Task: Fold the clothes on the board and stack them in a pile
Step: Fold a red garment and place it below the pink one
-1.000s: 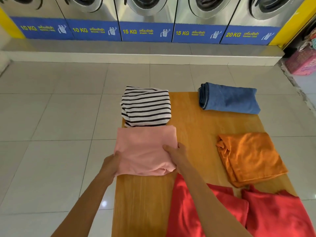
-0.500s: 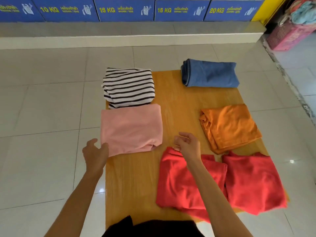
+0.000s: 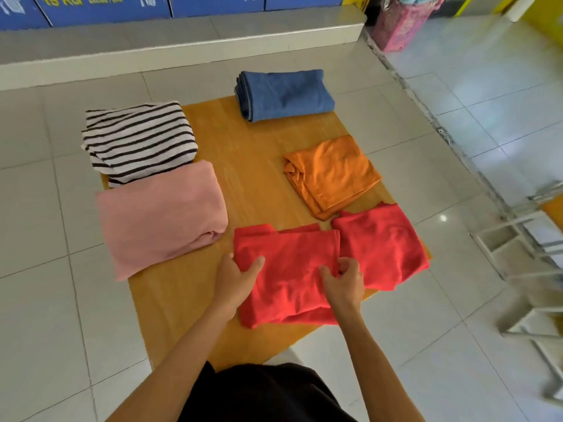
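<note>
A wooden board (image 3: 253, 178) lies on the tiled floor with several folded garments on it. A red garment (image 3: 289, 269) lies near the front. My left hand (image 3: 237, 275) grips its left edge, thumb on top. My right hand (image 3: 344, 278) pinches its right edge. A second red garment (image 3: 384, 245) lies just to the right. A folded pink garment (image 3: 161, 217) sits at the left, with a black-and-white striped one (image 3: 140, 138) behind it. An orange garment (image 3: 332, 172) and folded blue jeans (image 3: 283, 92) lie further back on the right.
A raised grey step (image 3: 182, 38) with blue washing-machine panels runs along the back. A pink laundry basket (image 3: 402, 22) stands at the back right. A white metal frame (image 3: 524, 239) stands at the right. My black clothing (image 3: 268, 391) fills the bottom edge.
Both hands let go of the pink garment and moved back and right onto the near red garment, and now hold its two sides. The camera has tilted down and turned right.
</note>
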The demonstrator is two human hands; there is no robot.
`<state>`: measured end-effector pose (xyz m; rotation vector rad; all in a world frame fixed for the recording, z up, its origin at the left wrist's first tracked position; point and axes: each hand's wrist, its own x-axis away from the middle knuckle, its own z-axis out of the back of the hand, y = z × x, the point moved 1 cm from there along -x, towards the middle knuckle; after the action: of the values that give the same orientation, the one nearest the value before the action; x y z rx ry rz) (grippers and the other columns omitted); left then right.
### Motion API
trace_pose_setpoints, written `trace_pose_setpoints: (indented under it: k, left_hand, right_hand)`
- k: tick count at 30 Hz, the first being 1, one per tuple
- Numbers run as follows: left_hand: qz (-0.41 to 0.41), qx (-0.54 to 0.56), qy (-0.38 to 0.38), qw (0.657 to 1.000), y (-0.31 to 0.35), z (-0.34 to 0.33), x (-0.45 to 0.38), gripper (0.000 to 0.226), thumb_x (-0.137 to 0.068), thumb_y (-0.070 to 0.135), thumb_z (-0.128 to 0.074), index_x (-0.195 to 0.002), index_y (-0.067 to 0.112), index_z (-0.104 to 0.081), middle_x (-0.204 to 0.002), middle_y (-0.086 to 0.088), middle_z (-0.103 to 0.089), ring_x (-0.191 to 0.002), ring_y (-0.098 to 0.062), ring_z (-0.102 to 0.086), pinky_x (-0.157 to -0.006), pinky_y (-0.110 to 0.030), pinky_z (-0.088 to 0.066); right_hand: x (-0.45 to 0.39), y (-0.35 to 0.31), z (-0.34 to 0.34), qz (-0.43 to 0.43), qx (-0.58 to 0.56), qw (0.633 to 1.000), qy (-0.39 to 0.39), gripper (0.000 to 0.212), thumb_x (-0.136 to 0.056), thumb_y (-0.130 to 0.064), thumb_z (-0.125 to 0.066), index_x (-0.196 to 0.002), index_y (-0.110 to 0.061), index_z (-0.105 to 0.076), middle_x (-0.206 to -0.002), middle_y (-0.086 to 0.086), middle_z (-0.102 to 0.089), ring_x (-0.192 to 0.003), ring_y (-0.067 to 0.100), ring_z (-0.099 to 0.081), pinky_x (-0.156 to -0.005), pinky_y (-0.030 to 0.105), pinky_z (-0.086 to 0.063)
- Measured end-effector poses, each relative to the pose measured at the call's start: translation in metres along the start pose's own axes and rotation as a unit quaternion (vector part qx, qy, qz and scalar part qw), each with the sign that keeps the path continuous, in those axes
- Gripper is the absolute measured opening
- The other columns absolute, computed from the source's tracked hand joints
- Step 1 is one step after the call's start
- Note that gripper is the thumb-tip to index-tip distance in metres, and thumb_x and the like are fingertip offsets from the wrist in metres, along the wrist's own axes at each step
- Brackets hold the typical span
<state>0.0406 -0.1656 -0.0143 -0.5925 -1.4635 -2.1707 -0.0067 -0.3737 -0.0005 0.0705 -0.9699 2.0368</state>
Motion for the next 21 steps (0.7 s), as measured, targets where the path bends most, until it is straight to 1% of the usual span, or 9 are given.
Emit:
trace_pose_setpoints:
  k: [4, 6, 8, 11, 14, 16, 18, 19, 21]
  left_hand:
    - [0.074, 0.053, -0.017, 0.996, -0.015, 0.002, 0.004, 0.071, -0.070, 0.064, -0.074, -0.117, 0.012, -0.061, -0.105, 0.001, -0.068, -0.096, -0.020, -0.064, -0.081, -0.031, -0.050]
    - [0.083, 0.054, -0.037, 0.994, -0.024, 0.010, 0.007, 0.065, -0.068, 0.068, -0.074, -0.110, 0.019, -0.068, -0.099, 0.005, -0.070, -0.097, -0.018, -0.066, -0.087, -0.032, -0.051]
    - [0.096, 0.088, -0.042, 0.991, -0.033, 0.021, 0.012, 0.051, -0.071, 0.059, -0.077, -0.105, 0.022, -0.069, -0.095, 0.008, -0.071, -0.092, -0.014, -0.066, -0.084, -0.030, -0.051]
    - [0.104, 0.163, -0.023, 0.981, -0.045, 0.041, 0.019, 0.035, -0.078, 0.042, -0.078, -0.106, 0.022, -0.068, -0.100, 0.006, -0.073, -0.096, -0.016, -0.068, -0.090, -0.034, -0.052]
    - [0.131, 0.235, 0.002, 0.963, -0.058, 0.065, 0.026, 0.044, -0.080, 0.034, -0.079, -0.118, 0.017, -0.064, -0.111, 0.000, -0.071, -0.103, -0.021, -0.067, -0.098, -0.041, -0.051]
    - [0.134, 0.279, 0.006, 0.951, -0.070, 0.081, 0.029, 0.050, -0.079, 0.030, -0.080, -0.124, 0.017, -0.062, -0.115, -0.002, -0.071, -0.105, -0.022, -0.067, -0.096, -0.042, -0.052]
    - [0.118, 0.320, 0.008, 0.940, -0.074, 0.102, 0.032, 0.052, -0.079, 0.027, -0.080, -0.127, 0.019, -0.061, -0.119, -0.005, -0.071, -0.106, -0.024, -0.069, -0.087, -0.039, -0.055]
    - [0.107, 0.335, 0.010, 0.936, -0.075, 0.114, 0.033, 0.052, -0.080, 0.025, -0.080, -0.128, 0.020, -0.060, -0.119, -0.006, -0.072, -0.106, -0.025, -0.070, -0.082, -0.037, -0.057]
    - [0.084, 0.350, 0.011, 0.933, -0.072, 0.138, 0.035, 0.045, -0.082, 0.021, -0.077, -0.124, 0.016, -0.063, -0.116, -0.008, -0.074, -0.105, -0.026, -0.071, -0.080, -0.036, -0.058]
  right_hand:
    - [0.006, 0.003, -0.007, -0.066, 0.006, 0.996, -0.062, 0.077, -0.077, -0.058, -0.077, -0.131, -0.010, -0.051, -0.126, 0.009, -0.059, -0.119, 0.031, -0.058, -0.103, 0.043, -0.047]
    - [0.007, 0.002, -0.014, -0.086, -0.007, 0.992, -0.091, 0.088, -0.072, -0.068, -0.076, -0.132, -0.008, -0.053, -0.127, 0.007, -0.061, -0.121, 0.030, -0.059, -0.102, 0.041, -0.047]
    - [0.010, -0.001, -0.024, -0.074, 0.001, 0.991, -0.113, 0.093, -0.060, -0.079, -0.073, -0.124, -0.012, -0.062, -0.120, 0.001, -0.068, -0.112, 0.027, -0.065, -0.099, 0.043, -0.052]
    - [0.018, -0.011, -0.042, -0.025, 0.039, 0.987, -0.151, 0.073, -0.064, -0.074, -0.072, -0.107, -0.015, -0.069, -0.105, 0.004, -0.073, -0.097, 0.024, -0.069, -0.090, 0.046, -0.057]
    - [0.030, -0.025, -0.066, 0.033, 0.096, 0.977, -0.187, 0.080, -0.060, -0.080, -0.059, -0.116, -0.023, -0.064, -0.115, 0.008, -0.064, -0.108, 0.030, -0.062, -0.095, 0.052, -0.053]
    - [0.038, -0.038, -0.080, 0.077, 0.090, 0.971, -0.209, 0.081, -0.063, -0.076, -0.060, -0.126, -0.026, -0.059, -0.120, 0.009, -0.064, -0.112, 0.032, -0.061, -0.096, 0.051, -0.053]
    - [0.049, -0.062, -0.083, 0.107, 0.055, 0.963, -0.242, 0.066, -0.077, -0.058, -0.069, -0.132, -0.023, -0.058, -0.121, 0.004, -0.068, -0.110, 0.028, -0.065, -0.092, 0.041, -0.053]
    - [0.052, -0.073, -0.085, 0.116, 0.039, 0.959, -0.256, 0.056, -0.082, -0.050, -0.071, -0.129, -0.023, -0.059, -0.118, 0.000, -0.069, -0.106, 0.025, -0.066, -0.089, 0.039, -0.053]
    - [0.056, -0.091, -0.091, 0.130, 0.009, 0.952, -0.277, 0.043, -0.081, -0.048, -0.073, -0.118, -0.027, -0.063, -0.111, -0.005, -0.071, -0.099, 0.019, -0.069, -0.089, 0.041, -0.057]
